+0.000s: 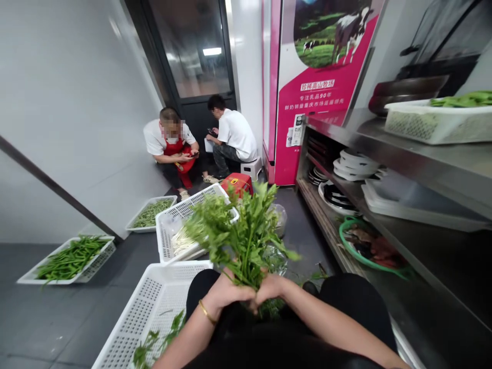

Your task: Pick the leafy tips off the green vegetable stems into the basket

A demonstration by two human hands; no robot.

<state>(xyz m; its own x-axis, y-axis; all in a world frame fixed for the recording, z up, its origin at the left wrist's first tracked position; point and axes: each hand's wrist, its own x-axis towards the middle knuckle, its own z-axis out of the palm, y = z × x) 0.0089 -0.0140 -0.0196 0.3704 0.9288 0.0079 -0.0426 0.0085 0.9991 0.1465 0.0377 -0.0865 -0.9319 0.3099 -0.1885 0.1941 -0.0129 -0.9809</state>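
A leafy green bunch, which looks like celery (246, 241), stands upright between my hands, its leaves fanned out above my knees. My left hand (230, 291) is closed around the lower stalks from the left, a gold bangle on its wrist. From the other side, my right hand (268, 288) grips the same stalks, the two hands nearly touching. The stalk ends below are mostly hidden by my hands. Beside my left knee lies a white perforated basket (151, 287) with a few loose leafy sprigs (169, 333) in it.
Ahead, another white basket (165, 236) holds more greens. Trays of green peppers (73, 256) and beans (151, 212) sit left on the floor. A steel shelf (384, 205) with plates runs along the right. Two people (172, 143) sit low by the door, near a red box (236, 182).
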